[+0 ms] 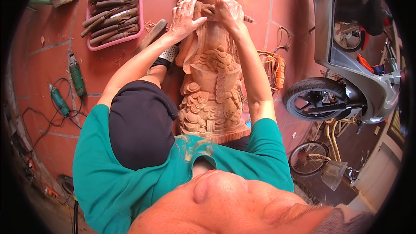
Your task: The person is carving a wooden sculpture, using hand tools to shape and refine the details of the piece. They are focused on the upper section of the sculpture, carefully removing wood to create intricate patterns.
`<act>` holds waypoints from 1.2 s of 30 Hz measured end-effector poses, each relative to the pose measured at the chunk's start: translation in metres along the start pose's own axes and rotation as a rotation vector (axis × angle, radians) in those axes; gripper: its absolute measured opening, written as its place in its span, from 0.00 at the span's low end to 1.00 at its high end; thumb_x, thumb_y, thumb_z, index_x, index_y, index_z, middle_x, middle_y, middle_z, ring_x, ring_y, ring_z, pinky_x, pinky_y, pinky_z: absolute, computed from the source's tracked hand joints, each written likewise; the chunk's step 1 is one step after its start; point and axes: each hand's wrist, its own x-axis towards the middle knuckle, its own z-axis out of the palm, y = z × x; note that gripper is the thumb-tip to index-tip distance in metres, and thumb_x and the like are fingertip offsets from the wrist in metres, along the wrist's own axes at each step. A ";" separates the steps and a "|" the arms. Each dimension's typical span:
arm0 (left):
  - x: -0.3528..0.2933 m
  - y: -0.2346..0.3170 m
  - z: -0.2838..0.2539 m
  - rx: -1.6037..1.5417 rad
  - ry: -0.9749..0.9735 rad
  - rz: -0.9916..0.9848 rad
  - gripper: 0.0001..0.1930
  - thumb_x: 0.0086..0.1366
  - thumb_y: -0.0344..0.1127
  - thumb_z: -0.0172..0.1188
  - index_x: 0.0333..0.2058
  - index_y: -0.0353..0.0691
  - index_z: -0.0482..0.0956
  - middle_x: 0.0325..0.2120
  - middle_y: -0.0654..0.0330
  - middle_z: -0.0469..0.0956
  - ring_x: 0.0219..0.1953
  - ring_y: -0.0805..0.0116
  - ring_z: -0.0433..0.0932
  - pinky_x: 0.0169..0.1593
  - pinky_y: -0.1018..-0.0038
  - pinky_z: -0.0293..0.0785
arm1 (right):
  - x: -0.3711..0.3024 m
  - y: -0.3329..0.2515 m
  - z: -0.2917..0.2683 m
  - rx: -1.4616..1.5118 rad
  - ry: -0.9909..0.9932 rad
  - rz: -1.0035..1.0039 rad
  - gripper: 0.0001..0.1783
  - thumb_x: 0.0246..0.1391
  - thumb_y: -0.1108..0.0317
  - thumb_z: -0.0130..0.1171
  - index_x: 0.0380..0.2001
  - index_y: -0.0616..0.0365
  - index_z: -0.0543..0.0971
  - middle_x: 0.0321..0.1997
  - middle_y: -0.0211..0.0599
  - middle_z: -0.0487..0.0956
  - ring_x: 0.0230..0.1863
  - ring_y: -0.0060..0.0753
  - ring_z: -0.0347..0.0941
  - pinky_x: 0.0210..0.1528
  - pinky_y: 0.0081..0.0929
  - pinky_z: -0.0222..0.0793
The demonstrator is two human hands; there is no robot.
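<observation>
Statue (pixel 211 89), reddish-brown wood, densely carved; left grip (pixel 184 19) spread, right grip (pixel 229 12) curled, hold unclear

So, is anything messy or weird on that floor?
A bit messy, yes: wood shavings lie scattered on the red tiles beside the pink basket, not gathered up. On the other side, an orange cord sits in untidy loops by the orange power strip. Nothing looks clearly broken.
</observation>
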 end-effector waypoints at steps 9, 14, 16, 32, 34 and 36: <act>0.002 0.017 -0.046 -0.206 -0.111 -0.024 0.24 0.60 0.39 0.62 0.55 0.40 0.72 0.50 0.52 0.75 0.53 0.56 0.73 0.57 0.63 0.68 | -0.082 0.026 0.042 1.227 0.413 0.324 0.14 0.59 0.80 0.52 0.46 0.64 0.81 0.40 0.32 0.82 0.37 0.18 0.75 0.38 0.17 0.71; -0.015 0.045 -0.061 -0.817 -0.419 -0.324 0.14 0.65 0.39 0.62 0.43 0.36 0.75 0.33 0.61 0.79 0.38 0.74 0.76 0.43 0.73 0.74 | -0.077 -0.044 0.052 1.851 0.452 0.494 0.25 0.53 0.88 0.41 0.53 0.66 0.76 0.52 0.40 0.78 0.50 0.28 0.75 0.53 0.24 0.73; -0.019 0.053 -0.061 -0.886 -0.402 -0.400 0.14 0.67 0.40 0.62 0.41 0.35 0.74 0.33 0.62 0.78 0.38 0.77 0.75 0.43 0.74 0.73 | -0.078 -0.076 0.057 1.973 0.525 0.503 0.27 0.50 0.90 0.39 0.54 0.69 0.74 0.56 0.43 0.76 0.55 0.31 0.74 0.58 0.26 0.71; 0.025 0.029 -0.079 -0.151 -0.228 -0.009 0.13 0.68 0.38 0.57 0.49 0.45 0.79 0.37 0.56 0.83 0.40 0.56 0.82 0.42 0.65 0.77 | -0.158 0.026 0.089 0.791 0.660 0.461 0.15 0.56 0.70 0.61 0.47 0.59 0.80 0.50 0.38 0.74 0.49 0.40 0.75 0.54 0.35 0.70; 0.031 0.031 -0.083 -0.049 -0.249 0.017 0.12 0.68 0.37 0.57 0.48 0.45 0.80 0.39 0.55 0.83 0.42 0.54 0.82 0.43 0.64 0.77 | -0.159 0.024 0.088 1.003 0.680 0.460 0.14 0.56 0.69 0.63 0.46 0.59 0.81 0.49 0.37 0.73 0.47 0.35 0.76 0.50 0.32 0.72; 0.037 0.014 -0.080 -0.020 -0.201 0.117 0.12 0.67 0.37 0.57 0.47 0.46 0.81 0.39 0.55 0.82 0.41 0.53 0.81 0.44 0.64 0.76 | -0.157 0.025 0.091 0.937 0.668 0.468 0.14 0.56 0.69 0.63 0.46 0.59 0.81 0.49 0.36 0.74 0.47 0.35 0.76 0.51 0.32 0.72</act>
